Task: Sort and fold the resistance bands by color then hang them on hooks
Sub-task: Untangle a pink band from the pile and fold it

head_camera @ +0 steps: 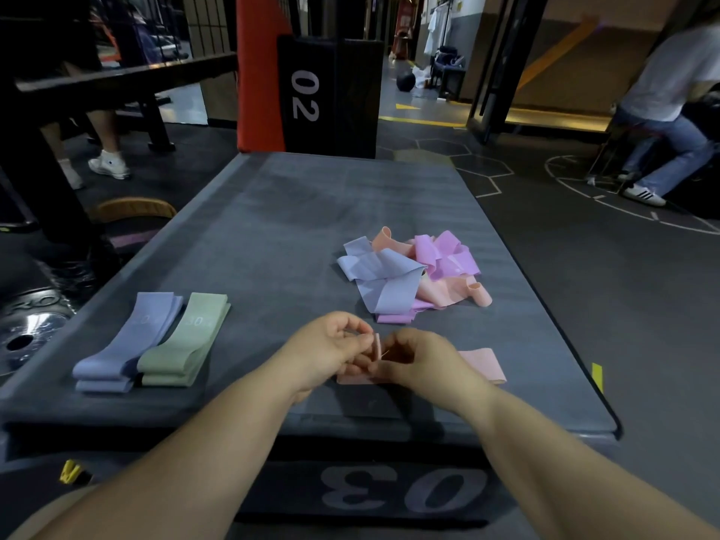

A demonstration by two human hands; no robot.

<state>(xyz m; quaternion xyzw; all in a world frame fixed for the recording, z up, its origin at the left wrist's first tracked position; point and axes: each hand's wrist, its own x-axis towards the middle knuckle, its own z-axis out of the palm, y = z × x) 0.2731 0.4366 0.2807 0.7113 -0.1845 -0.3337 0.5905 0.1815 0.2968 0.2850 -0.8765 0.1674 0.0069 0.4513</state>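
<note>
A light pink band (483,364) lies flat near the front of the grey padded box (272,228). My left hand (331,348) and my right hand (417,356) pinch its folded edge between them, both shut on it. Farther back lies a loose pile of bands: blue-grey (383,282), violet-pink (448,255) and peach (452,292). At the front left a folded blue-grey band (128,341) and a folded green band (183,341) lie side by side. No hooks are in view.
An upright black pad marked 02 (331,95) and an orange pad (259,72) stand behind the box. Weight plates (27,329) lie on the floor at left. One person stands at far left, another sits at far right.
</note>
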